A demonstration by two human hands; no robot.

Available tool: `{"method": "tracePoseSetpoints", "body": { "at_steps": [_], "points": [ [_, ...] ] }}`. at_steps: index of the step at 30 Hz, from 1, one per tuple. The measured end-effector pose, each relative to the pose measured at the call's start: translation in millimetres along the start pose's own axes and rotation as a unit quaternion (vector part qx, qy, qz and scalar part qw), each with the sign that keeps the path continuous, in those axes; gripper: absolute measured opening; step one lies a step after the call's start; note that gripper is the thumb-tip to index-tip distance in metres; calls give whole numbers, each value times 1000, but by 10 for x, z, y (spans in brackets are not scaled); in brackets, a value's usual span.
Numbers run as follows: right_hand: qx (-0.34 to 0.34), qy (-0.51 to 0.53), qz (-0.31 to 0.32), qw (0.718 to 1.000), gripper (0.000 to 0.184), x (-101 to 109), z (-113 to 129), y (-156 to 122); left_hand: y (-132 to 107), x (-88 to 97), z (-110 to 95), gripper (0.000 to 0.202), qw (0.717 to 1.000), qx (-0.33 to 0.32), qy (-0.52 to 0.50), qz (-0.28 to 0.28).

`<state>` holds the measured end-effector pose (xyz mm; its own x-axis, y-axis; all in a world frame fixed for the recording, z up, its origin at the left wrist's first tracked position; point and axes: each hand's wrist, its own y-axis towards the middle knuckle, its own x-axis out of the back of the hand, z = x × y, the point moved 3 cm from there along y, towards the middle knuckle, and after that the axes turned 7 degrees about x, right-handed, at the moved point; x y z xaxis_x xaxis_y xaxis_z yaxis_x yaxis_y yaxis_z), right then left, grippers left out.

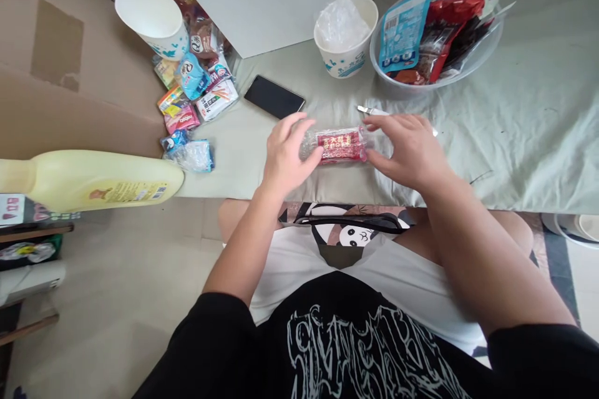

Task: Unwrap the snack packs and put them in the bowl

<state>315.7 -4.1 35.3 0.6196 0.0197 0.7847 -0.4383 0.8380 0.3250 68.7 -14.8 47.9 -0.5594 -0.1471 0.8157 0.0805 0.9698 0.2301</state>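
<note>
Now both hands meet over a red packet (340,145) that lies flat on the table (515,137), near its front edge and right before the person. The left hand (285,156) holds the packet's left end, fingers curled over the far side and thumb at the near side. The right hand (412,153) holds the right end the same way, its fingers a little more spread. Just behind the right hand lies a small metal tool (372,111), too hidden to name. A phone (274,96) lies face up behind the left hand. Farther back stand a cup (345,56) stuffed with clear plastic and, touching it, a bowl (468,65) full of snack bags. At far left, loose snacks (191,100) lie heaped below a tipped cup (152,19) against a cardboard box (70,75). A yellow bottle (93,179) lies on its side, off the table's left end.
</note>
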Motion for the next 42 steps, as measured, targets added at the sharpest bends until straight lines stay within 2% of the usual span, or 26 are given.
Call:
{"method": "tracePoseSetpoints", "body": {
  "at_steps": [2, 4, 6, 9, 12, 13, 15, 16, 18, 20, 22, 24, 26, 28, 30, 31, 32, 33, 34, 36, 37, 38, 40, 42],
  "points": [
    [2, -15, 22, 1000, 39, -27, 2, -12, 91, -95, -41, 42, 998, 6, 12, 59],
    [-8, -28, 24, 999, 39, -16, -15, -25, 144, -120, -37, 24, 996, 12, 31, 83],
    [-21, -27, 19, 999, 43, 17, -28, -32, 147, -57, -44, 13, 997, -9, 50, 59],
    [-10, -10, 28, 999, 32, 66, -5, -32, 73, 98, -91, 16, 996, -69, 55, 14],
    [52, 11, 30, 998, 21, 124, 82, -38, -28, 166, -131, 15, 992, -106, 45, 46],
    [82, 28, 36, 996, 20, 141, 122, -47, -54, 162, -135, 24, 991, -105, 49, 67],
    [128, 79, 78, 986, 19, 153, 200, -77, -86, 128, -131, 47, 987, -91, 76, 109],
    [136, 106, 115, 978, 19, 146, 232, -97, -92, 107, -127, 51, 984, -84, 94, 127],
    [112, 150, 201, 961, 19, 108, 272, -138, -91, 81, -127, 37, 978, -85, 126, 139],
    [62, 166, 275, 945, 19, 60, 283, -172, -96, 95, -150, 16, 977, -111, 141, 113],
    [23, 156, 322, 934, 21, 20, 278, -184, -137, 130, -189, 17, 976, -147, 137, 85],
    [-4, 124, 335, 934, 24, 4, 258, -170, -222, 164, -225, 21, 974, -160, 128, 92],
    [-25, 84, 327, 941, 28, 9, 235, -145, -332, 187, -240, 23, 973, -120, 130, 147],
    [-44, 45, 316, 947, 30, 26, 221, -126, -451, 200, -237, 18, 956, -26, 123, 264],
    [-56, 15, 305, 951, 31, 44, 223, -115, -566, 215, -253, 13, 903, 74, 83, 415],
    [-60, 4, 298, 953, 32, 53, 226, -111, -597, 233, -279, 15, 876, 110, 56, 466],
    [-65, -7, 287, 956, 32, 63, 229, -107, -592, 255, -309, 16, 865, 135, 32, 483],
    [-69, -16, 272, 960, 33, 71, 230, -102, -545, 278, -339, 17, 875, 147, 16, 461],
    [-72, -24, 254, 964, 34, 79, 230, -98, -462, 298, -363, 18, 902, 150, 8, 404],
    [-72, -35, 215, 973, 38, 88, 227, -90, -253, 308, -388, 22, 959, 131, 12, 251],
    [-67, -39, 199, 977, 40, 85, 227, -87, -151, 283, -387, 25, 975, 113, 20, 192],
    [-61, -42, 189, 979, 42, 75, 228, -86, -61, 233, -376, 32, 982, 92, 34, 162],
    [-49, -53, 180, 981, 48, 36, 237, -86, 77, 93, -309, 53, 979, 79, 60, 175],
    [-19, -67, 169, 983, 51, -24, 265, -81, 143, -32, -213, 44, 967, 97, 68, 224]
  ]
}}
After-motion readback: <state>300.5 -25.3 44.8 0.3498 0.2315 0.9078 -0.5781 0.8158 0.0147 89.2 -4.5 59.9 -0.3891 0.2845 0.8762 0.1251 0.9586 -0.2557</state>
